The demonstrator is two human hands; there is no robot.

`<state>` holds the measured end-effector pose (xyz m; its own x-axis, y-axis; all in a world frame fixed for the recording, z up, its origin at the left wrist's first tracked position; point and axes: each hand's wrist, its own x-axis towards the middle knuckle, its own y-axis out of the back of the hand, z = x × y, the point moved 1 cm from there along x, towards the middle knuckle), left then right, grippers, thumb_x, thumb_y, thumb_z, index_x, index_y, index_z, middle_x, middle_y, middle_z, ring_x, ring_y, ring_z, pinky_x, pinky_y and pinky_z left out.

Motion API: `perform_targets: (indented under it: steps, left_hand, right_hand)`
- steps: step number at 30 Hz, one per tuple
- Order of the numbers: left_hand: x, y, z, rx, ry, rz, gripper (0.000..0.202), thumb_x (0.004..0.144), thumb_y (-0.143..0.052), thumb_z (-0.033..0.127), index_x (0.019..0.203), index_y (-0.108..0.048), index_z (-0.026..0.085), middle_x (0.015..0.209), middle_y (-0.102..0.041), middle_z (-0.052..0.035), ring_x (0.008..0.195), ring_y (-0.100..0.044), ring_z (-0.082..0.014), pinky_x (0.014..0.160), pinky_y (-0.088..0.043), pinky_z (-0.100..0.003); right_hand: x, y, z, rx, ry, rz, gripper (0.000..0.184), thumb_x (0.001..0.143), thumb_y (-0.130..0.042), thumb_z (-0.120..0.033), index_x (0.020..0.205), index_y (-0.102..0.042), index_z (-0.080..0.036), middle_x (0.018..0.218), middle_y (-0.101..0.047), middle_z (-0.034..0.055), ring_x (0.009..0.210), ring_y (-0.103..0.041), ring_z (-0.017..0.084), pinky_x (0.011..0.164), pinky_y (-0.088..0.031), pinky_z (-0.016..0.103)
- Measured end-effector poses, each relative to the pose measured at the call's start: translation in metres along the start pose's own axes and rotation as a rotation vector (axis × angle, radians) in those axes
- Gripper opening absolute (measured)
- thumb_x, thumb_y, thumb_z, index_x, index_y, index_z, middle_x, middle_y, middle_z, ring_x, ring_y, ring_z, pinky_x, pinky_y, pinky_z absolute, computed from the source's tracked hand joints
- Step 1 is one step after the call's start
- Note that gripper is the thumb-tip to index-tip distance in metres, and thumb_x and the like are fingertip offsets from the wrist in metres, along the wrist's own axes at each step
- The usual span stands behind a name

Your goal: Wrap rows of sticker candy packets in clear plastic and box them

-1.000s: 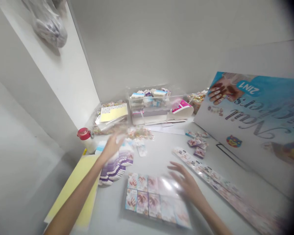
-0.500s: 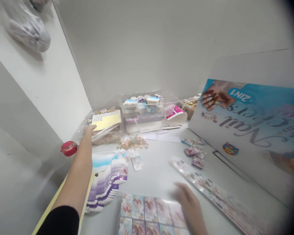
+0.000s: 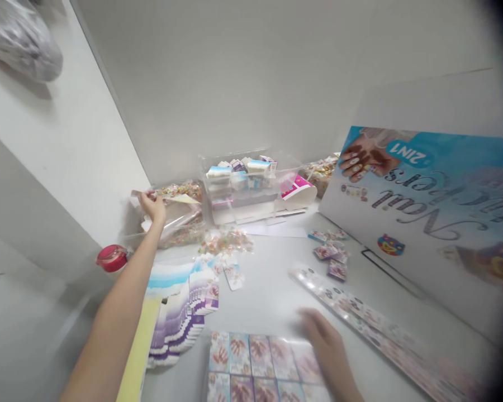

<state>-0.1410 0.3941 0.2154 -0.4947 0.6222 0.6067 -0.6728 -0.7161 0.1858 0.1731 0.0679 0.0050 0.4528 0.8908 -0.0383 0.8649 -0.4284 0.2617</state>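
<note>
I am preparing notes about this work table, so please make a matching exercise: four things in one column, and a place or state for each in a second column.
Things:
1. left hand
2. right hand
3. red-capped bottle
4. clear plastic box

Places or states:
A. over the printed card sheet
B. holding small blue-and-white cartons
C. just beyond the left forearm
D. at the clear plastic bag

Pairs: 1-D, 2-A, 3-C, 4-B

Left arm [image 3: 117, 329] stretched forward, right hand [image 3: 327, 346] low.
Left hand [image 3: 153, 205] raised, fingers pinched together; right hand blurred, fingers loosely curved.
</note>
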Motion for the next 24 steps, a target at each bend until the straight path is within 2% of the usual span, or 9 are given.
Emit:
perform_targets:
  steps: [3, 6, 9, 12, 15, 18, 20, 22, 24]
  left_hand:
    - [-0.008, 0.011, 0.04, -0.044, -0.097, 0.062, 0.021, 0.08, -0.051, 0.004, 0.098, -0.055, 0.014, 0.099, -0.054, -0.0039, 0.094, -0.053, -0.0136, 0.091, -0.044, -0.03]
    - [-0.038, 0.036, 0.079, -0.179, -0.263, 0.064, 0.027, 0.079, -0.048, 0.004, 0.101, -0.052, 0.018, 0.098, -0.05, -0.0006, 0.085, -0.051, -0.0104, 0.079, -0.048, -0.023]
    - [-0.078, 0.064, 0.095, -0.262, -0.32, 0.045, 0.023, 0.081, -0.043, 0.007, 0.099, -0.049, 0.02, 0.092, -0.047, 0.0001, 0.078, -0.051, -0.0101, 0.072, -0.049, -0.021]
    - [-0.117, 0.08, 0.08, -0.123, -0.293, -0.072, 0.026, 0.084, -0.046, 0.015, 0.11, -0.046, 0.02, 0.102, -0.05, -0.0047, 0.092, -0.053, -0.0152, 0.083, -0.047, -0.028]
    - [-0.151, 0.083, 0.054, 0.069, -0.251, -0.235, 0.05, 0.082, -0.057, 0.031, 0.126, -0.038, 0.02, 0.125, -0.043, -0.0127, 0.12, -0.04, -0.0264, 0.103, -0.034, -0.04]
    - [-0.178, 0.081, 0.026, 0.179, 0.022, -0.32, 0.075, 0.082, -0.056, 0.046, 0.139, -0.016, 0.02, 0.138, -0.032, -0.017, 0.133, -0.025, -0.0285, 0.107, -0.027, -0.042]
    - [-0.189, 0.076, 0.011, 0.216, 0.183, -0.341, 0.086, 0.081, -0.057, 0.049, 0.141, -0.006, 0.015, 0.139, -0.029, -0.0228, 0.134, -0.024, -0.0301, 0.104, -0.03, -0.042]
    - [-0.192, 0.068, -0.003, 0.253, 0.245, -0.386, 0.095, 0.075, -0.065, 0.048, 0.141, -0.007, 0.01, 0.137, -0.032, -0.0268, 0.133, -0.028, -0.0343, 0.103, -0.031, -0.044]
    - [-0.189, 0.058, -0.015, 0.289, 0.28, -0.45, 0.101, 0.068, -0.073, 0.044, 0.141, -0.012, 0.009, 0.135, -0.036, -0.0271, 0.13, -0.032, -0.0372, 0.103, -0.03, -0.045]
  right_hand:
    - [-0.001, 0.0, -0.001, 0.017, 0.017, -0.01, 0.03, 0.083, -0.048, -0.045, 0.095, -0.061, -0.02, 0.083, -0.065, 0.003, 0.071, -0.06, 0.019, 0.065, -0.046, 0.027]
    - [0.0, 0.001, 0.0, 0.039, 0.038, -0.021, 0.03, 0.082, -0.05, -0.045, 0.094, -0.062, -0.02, 0.084, -0.066, 0.0034, 0.069, -0.061, 0.019, 0.066, -0.047, 0.029]
    - [0.0, 0.001, 0.003, 0.067, 0.054, -0.041, 0.029, 0.081, -0.052, -0.044, 0.094, -0.061, -0.02, 0.082, -0.066, 0.0026, 0.07, -0.062, 0.019, 0.067, -0.046, 0.029]
    - [-0.001, 0.001, 0.004, 0.106, 0.066, -0.063, 0.029, 0.081, -0.052, -0.044, 0.094, -0.061, -0.019, 0.078, -0.064, 0.0016, 0.07, -0.061, 0.019, 0.068, -0.046, 0.029]
    - [-0.002, 0.002, 0.003, 0.115, 0.077, -0.064, 0.03, 0.08, -0.052, -0.045, 0.092, -0.061, -0.019, 0.077, -0.062, 0.0018, 0.071, -0.06, 0.019, 0.066, -0.045, 0.028]
    - [-0.003, 0.002, 0.002, 0.111, 0.078, -0.069, 0.031, 0.08, -0.051, -0.045, 0.092, -0.061, -0.018, 0.075, -0.062, 0.0016, 0.07, -0.059, 0.019, 0.063, -0.045, 0.027]
    - [-0.004, 0.002, 0.001, 0.101, 0.081, -0.069, 0.031, 0.08, -0.051, -0.044, 0.092, -0.062, -0.018, 0.073, -0.061, 0.0015, 0.069, -0.058, 0.019, 0.062, -0.044, 0.027]
    - [-0.003, 0.002, 0.002, 0.092, 0.089, -0.069, 0.031, 0.08, -0.051, -0.043, 0.091, -0.062, -0.018, 0.074, -0.062, 0.0016, 0.068, -0.057, 0.018, 0.062, -0.043, 0.027]
    - [-0.003, 0.003, 0.002, 0.088, 0.098, -0.072, 0.03, 0.079, -0.051, -0.043, 0.091, -0.062, -0.017, 0.075, -0.062, 0.0018, 0.067, -0.057, 0.018, 0.061, -0.042, 0.026]
